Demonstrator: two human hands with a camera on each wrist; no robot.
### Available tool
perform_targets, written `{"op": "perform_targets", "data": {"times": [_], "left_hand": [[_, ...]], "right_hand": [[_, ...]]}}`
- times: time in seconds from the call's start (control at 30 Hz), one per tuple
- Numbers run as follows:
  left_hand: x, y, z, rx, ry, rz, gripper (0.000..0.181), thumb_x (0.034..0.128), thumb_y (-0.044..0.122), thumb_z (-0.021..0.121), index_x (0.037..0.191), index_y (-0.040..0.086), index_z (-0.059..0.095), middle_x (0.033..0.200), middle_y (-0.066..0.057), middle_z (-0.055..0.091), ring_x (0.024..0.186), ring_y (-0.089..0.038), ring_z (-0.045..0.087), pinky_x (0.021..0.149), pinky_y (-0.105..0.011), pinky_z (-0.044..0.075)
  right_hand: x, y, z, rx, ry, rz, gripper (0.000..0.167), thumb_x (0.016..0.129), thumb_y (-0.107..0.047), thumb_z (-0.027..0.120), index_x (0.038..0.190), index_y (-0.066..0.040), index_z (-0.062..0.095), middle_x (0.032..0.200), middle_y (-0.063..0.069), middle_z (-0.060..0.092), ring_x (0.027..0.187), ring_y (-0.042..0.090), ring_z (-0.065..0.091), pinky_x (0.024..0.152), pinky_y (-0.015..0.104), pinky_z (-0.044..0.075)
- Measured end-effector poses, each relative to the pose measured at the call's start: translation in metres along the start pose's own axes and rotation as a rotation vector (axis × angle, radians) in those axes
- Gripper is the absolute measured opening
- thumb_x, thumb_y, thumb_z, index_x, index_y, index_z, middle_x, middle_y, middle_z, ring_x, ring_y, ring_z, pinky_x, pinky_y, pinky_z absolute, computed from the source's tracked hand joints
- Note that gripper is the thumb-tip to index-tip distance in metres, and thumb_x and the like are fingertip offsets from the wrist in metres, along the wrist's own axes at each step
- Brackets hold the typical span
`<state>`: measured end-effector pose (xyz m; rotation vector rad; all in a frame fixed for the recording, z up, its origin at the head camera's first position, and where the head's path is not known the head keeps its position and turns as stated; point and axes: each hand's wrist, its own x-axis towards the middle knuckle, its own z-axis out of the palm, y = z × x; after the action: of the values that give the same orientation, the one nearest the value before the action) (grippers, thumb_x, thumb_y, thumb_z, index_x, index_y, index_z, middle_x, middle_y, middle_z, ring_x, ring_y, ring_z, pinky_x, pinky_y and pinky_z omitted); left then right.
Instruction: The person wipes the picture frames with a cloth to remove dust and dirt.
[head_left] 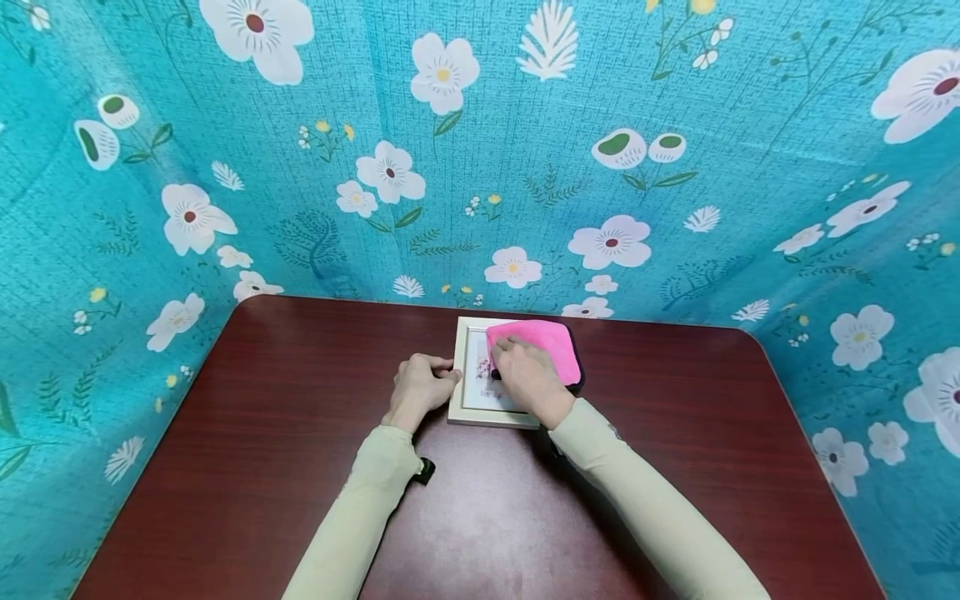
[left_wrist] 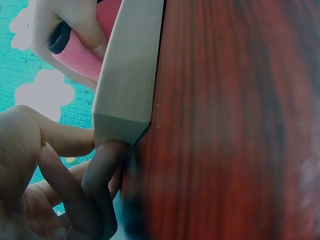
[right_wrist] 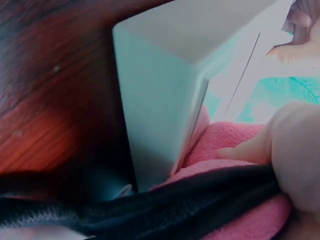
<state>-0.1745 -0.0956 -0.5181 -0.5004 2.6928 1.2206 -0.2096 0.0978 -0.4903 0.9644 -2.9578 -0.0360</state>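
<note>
A cream picture frame lies flat near the back edge of the table, a small print with pink flowers and lettering under its pane. My left hand holds the frame's left side; in the left wrist view the thumb and a bent finger meet its corner. Over the frame's right part, my right hand grips a pink cloth with black edging. The cloth covers the upper right of the pane and hangs past the frame's right side. In the right wrist view the cloth bunches beneath the fingers.
The dark red wood-grain table has rounded back corners. A blue floral curtain hangs right behind it and along both sides. A small black device shows at the left wrist.
</note>
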Motion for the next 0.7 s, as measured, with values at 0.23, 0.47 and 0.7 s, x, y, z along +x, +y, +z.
{"op": "perform_targets", "data": {"times": [0.23,0.47,0.7], "left_hand": [[-0.001,0.002,0.000,0.006,-0.008,-0.011,0.027,0.0945,0.037,0.079,0.119,0.026,0.084,0.094,0.007,0.077,0.100,-0.025,0.069,0.081,-0.041,0.054],[-0.001,0.001,0.002,0.013,-0.013,-0.012,0.028,0.0947,0.038,0.079,0.119,0.026,0.084,0.095,0.007,0.077,0.100,-0.025,0.069,0.082,-0.041,0.055],[-0.001,-0.001,-0.001,0.009,-0.013,-0.007,0.029,0.0951,0.039,0.078,0.120,0.025,0.084,0.095,0.007,0.077,0.100,-0.027,0.070,0.082,-0.042,0.056]], "right_hand": [[-0.009,0.008,0.000,-0.055,0.050,-0.045,0.015,0.101,-0.001,0.064,0.108,-0.005,0.077,0.109,0.008,0.074,0.105,0.029,0.068,0.087,0.040,0.061],[-0.017,0.016,-0.001,-0.094,0.079,-0.047,0.020,0.101,0.003,0.061,0.105,-0.004,0.079,0.104,0.010,0.074,0.110,0.031,0.069,0.093,0.041,0.061],[-0.016,0.017,-0.012,-0.068,0.050,-0.005,0.020,0.104,-0.001,0.058,0.103,-0.004,0.078,0.106,0.011,0.076,0.108,0.030,0.070,0.090,0.043,0.062]]}}
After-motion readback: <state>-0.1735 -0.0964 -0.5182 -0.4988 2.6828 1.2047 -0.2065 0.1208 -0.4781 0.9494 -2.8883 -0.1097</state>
